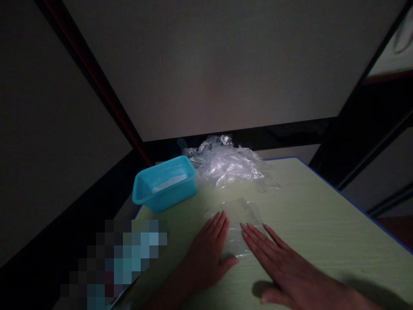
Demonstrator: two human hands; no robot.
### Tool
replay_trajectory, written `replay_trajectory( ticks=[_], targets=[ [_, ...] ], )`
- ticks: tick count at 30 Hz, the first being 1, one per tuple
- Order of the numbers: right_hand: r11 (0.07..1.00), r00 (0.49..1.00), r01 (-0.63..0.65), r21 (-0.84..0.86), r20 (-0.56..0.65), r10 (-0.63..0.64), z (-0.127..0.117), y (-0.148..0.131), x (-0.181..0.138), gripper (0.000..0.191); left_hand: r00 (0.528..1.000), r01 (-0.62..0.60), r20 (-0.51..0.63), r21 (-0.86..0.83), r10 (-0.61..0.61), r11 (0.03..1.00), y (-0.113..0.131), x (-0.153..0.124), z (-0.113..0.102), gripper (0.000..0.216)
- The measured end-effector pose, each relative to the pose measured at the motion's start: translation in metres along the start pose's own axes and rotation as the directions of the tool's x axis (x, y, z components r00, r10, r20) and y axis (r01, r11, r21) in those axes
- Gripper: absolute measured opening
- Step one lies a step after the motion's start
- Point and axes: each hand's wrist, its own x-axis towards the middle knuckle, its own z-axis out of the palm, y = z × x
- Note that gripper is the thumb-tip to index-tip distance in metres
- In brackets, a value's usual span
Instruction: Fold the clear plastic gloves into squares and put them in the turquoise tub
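A clear plastic bag (237,234) lies flat and slightly creased on the light green table (322,215). Over its left side rests my left hand (211,249), palm down, fingers stretched out and thumb apart. My right hand (277,262) reaches in from the right, fingers extended, with its fingertips at the bag's right side. Neither hand grips anything. Beyond the bag, a loose heap of crumpled clear plastic bags (229,163) sits at the table's far edge.
A turquoise plastic basket (174,199) stands at the table's back left, with something pale and flat inside. Behind the table rises a large grey panel (209,77). A blue edge (351,204) runs along the table's right side. The lower left is pixelated.
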Motion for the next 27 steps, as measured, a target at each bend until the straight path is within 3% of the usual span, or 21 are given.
replay_trajectory(
  ticks=[4,10,16,22,27],
  targets=[
    [1.000,1.000,0.023,0.020,-0.004,-0.023,-0.007,0.007,-0.006,0.088,1.000,0.000,0.001,0.001,0.000,1.000,0.000,0.000,0.000,0.078],
    [0.998,0.994,0.004,0.059,0.106,-0.010,-0.022,0.018,-0.015,0.081,1.000,-0.006,-0.016,0.000,0.006,1.000,-0.001,0.000,0.000,0.078],
    [0.999,0.999,0.009,0.044,0.039,-0.011,-0.035,0.021,-0.011,0.080,0.994,-0.093,-0.064,-0.009,0.092,0.996,0.003,-0.005,-0.002,0.076],
    [0.999,0.997,-0.018,-0.027,-0.081,0.016,-0.012,0.007,0.006,0.085,0.973,-0.229,-0.034,-0.008,0.229,0.973,0.028,-0.010,-0.006,0.079],
    [0.999,0.998,0.014,-0.035,-0.065,-0.016,0.005,0.002,0.005,0.091,0.963,-0.263,-0.040,0.034,0.265,0.964,0.021,-0.006,0.021,0.085]
  ],
)
